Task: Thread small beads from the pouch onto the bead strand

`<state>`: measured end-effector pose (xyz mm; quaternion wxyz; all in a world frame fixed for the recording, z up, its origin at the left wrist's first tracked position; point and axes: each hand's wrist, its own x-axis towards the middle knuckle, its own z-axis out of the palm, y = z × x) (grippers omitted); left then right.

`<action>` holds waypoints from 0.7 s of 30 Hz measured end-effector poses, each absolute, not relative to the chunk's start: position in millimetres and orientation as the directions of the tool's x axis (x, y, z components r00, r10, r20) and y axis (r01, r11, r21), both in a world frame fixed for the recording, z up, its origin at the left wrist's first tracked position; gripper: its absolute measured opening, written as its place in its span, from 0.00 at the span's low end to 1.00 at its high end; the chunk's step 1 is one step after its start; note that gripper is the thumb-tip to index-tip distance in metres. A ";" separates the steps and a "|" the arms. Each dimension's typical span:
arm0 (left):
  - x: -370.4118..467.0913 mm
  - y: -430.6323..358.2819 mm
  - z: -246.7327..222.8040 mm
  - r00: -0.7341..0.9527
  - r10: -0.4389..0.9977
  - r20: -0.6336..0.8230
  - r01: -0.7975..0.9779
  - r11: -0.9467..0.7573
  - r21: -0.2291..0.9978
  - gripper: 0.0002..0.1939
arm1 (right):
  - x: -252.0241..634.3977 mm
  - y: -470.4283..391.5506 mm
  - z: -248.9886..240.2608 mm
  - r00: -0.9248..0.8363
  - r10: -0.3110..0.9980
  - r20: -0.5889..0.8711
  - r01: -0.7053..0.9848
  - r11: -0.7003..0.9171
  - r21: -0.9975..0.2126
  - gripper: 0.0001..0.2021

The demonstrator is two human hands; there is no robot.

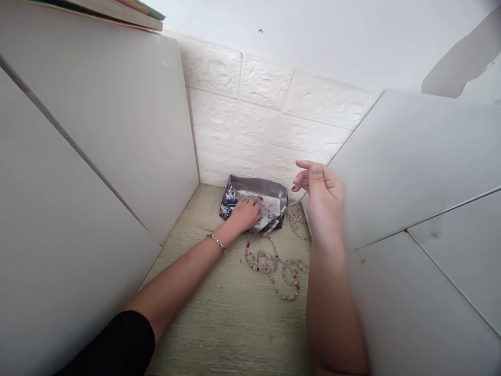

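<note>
A folded bag-like tray (276,189), silver inside and dark blue outside, stands against the back wall with loose small beads in it. My left hand (246,214) reaches over its front edge, fingertips down among the beads; whether they pinch anything is hidden. Strings of pale and red beads (260,261) lie coiled on the wooden surface in front of the tray, and another clear bunch (296,214) rests at its right side. Raised above and right of the tray is my right hand (323,190), thumb and fingers curled near each other; anything thin between them is too small to tell.
Grey-white panels (117,120) rise on the left, and similar panels (410,167) close in on the right. A white brick-pattern wall (258,120) stands behind the tray. Books (129,13) jut out at the upper left.
</note>
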<state>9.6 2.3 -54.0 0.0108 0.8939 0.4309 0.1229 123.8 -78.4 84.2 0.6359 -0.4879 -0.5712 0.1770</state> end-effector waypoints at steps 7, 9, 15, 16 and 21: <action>16.1 28.2 -61.2 0.441 0.863 0.246 0.668 -0.498 0.553 0.10 | 121.3 -76.8 83.7 0.234 0.830 0.507 0.325 0.425 -0.845 0.18; 13.6 35.0 -58.7 0.429 0.873 0.234 0.603 -0.470 0.644 0.07 | 122.5 -72.5 80.4 0.220 0.853 0.474 0.329 0.393 -0.859 0.18; 3.4 43.3 -41.7 0.294 0.951 0.095 0.212 -0.162 0.964 0.04 | 133.8 -53.2 60.2 0.170 0.959 0.226 0.413 0.139 -0.900 0.18; 2.1 42.7 -37.9 0.288 0.957 0.019 -0.001 -0.019 1.000 0.03 | 135.2 -50.2 56.0 0.157 0.972 0.177 0.461 0.087 -0.883 0.17; -1.2 37.7 -21.5 0.304 0.936 -0.178 -0.482 0.312 0.819 0.07 | 132.1 -39.1 35.7 0.008 0.998 0.060 0.688 0.038 -0.725 0.12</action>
